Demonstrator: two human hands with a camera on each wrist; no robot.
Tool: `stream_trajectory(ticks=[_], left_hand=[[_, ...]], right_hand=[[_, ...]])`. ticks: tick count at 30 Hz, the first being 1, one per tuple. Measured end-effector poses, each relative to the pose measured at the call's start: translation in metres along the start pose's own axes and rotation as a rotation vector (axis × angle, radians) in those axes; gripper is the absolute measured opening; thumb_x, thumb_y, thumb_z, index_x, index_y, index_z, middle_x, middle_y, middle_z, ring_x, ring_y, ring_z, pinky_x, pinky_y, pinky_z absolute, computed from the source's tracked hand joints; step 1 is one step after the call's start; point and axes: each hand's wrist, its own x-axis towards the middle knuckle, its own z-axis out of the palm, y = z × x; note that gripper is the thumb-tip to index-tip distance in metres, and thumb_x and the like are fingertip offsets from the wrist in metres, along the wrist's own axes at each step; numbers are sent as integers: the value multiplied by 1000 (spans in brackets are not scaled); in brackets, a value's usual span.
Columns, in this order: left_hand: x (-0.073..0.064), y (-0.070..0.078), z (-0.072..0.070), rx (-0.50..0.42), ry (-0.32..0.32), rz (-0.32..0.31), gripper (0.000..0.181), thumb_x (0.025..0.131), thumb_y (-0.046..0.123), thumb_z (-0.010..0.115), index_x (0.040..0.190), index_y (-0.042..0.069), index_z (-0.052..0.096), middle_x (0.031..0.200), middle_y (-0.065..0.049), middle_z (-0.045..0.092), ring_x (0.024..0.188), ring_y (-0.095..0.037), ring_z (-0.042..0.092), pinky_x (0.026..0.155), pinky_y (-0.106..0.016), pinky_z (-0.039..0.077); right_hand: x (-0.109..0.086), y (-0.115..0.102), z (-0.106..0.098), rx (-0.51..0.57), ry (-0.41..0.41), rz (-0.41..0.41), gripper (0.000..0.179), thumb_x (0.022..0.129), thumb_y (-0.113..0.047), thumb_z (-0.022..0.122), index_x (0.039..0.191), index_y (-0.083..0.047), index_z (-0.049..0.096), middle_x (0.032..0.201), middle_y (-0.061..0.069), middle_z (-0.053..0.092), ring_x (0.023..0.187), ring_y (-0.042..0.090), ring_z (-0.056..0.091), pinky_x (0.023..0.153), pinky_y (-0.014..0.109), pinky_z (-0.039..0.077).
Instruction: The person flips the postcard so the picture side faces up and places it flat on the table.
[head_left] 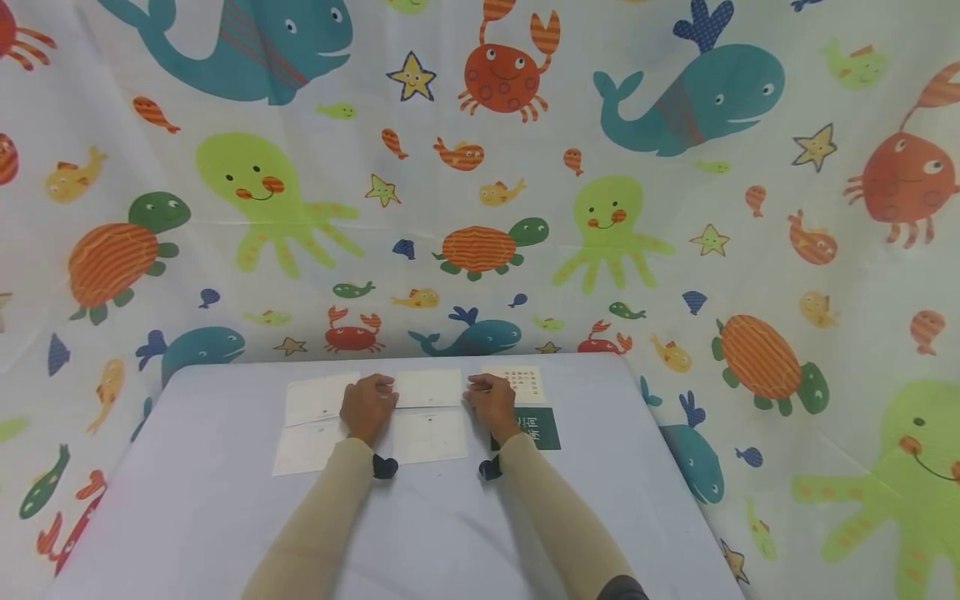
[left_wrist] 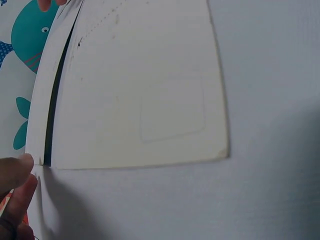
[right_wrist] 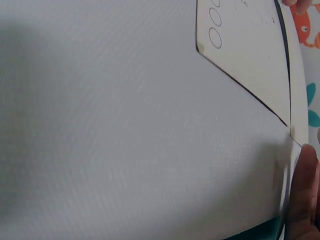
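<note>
Two cream postcards lie between the hands, an upper postcard [head_left: 427, 387] close above a lower postcard [head_left: 430, 437]. A stamp box outline and printed circles show on the lower one in the wrist views. A thin dark strip runs between the two. My left hand [head_left: 370, 408] has its thumb tip at the upper postcard's left corner, a gap showing between thumb and finger. At its right end, my right hand [head_left: 491, 406] touches the corner with a fingertip. Beneath the right wrist a dark green postcard [head_left: 543, 429] with white characters is partly covered.
To the left lie another pair of cream postcards, one upper [head_left: 318, 398] and one lower [head_left: 303, 450]. A card with small reddish characters [head_left: 528, 383] is at the right, above the green one. A sea-animal curtain [head_left: 480, 192] hangs behind the white table [head_left: 427, 533].
</note>
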Motion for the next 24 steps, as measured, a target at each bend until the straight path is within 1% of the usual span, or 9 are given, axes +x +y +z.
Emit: stream_trajectory(ticks=[4, 7, 10, 17, 20, 24], left_hand=[[0, -1, 1, -10, -33, -15, 28, 96, 15, 77, 123, 7, 74, 111, -14, 79, 112, -37, 62, 98, -55, 48], [0, -1, 1, -23, -54, -31, 29, 98, 16, 75, 125, 7, 74, 114, -14, 79, 116, -38, 63, 102, -56, 48], [1, 0, 1, -37, -61, -45, 29, 98, 17, 75, 126, 8, 74, 115, -14, 79, 120, -38, 63, 105, -57, 47], [2, 1, 4, -61, -54, -56, 28, 99, 17, 74, 125, 9, 73, 117, -15, 78, 122, -38, 64, 107, -58, 47], [1, 3, 5, -78, -56, -71, 28, 99, 18, 74, 125, 9, 73, 119, -14, 78, 123, -38, 64, 109, -59, 46], [1, 5, 6, -112, -62, -96, 28, 99, 18, 75, 125, 9, 74, 121, -14, 78, 124, -37, 66, 112, -57, 46]], right_hand=[[-1, 1, 5, -7, -13, 10, 32, 93, -9, 79, 124, -15, 77, 113, 3, 78, 98, 19, 71, 84, 34, 62], [-1, 1, 8, -16, -20, 22, 33, 93, -9, 79, 125, -16, 77, 117, 3, 78, 101, 20, 72, 86, 34, 63], [-2, 1, 10, -23, -24, 17, 32, 93, -10, 80, 125, -17, 77, 120, 4, 78, 103, 21, 72, 87, 34, 63], [2, 3, 13, -6, -28, 12, 30, 93, -10, 80, 122, -19, 78, 123, 3, 77, 101, 21, 72, 82, 32, 63], [2, 3, 14, 1, -21, 14, 30, 93, -10, 80, 121, -19, 79, 126, 3, 77, 108, 22, 71, 87, 35, 62], [3, 3, 16, 7, -12, 24, 29, 93, -10, 80, 121, -19, 79, 127, 3, 77, 122, 26, 68, 100, 41, 59]])
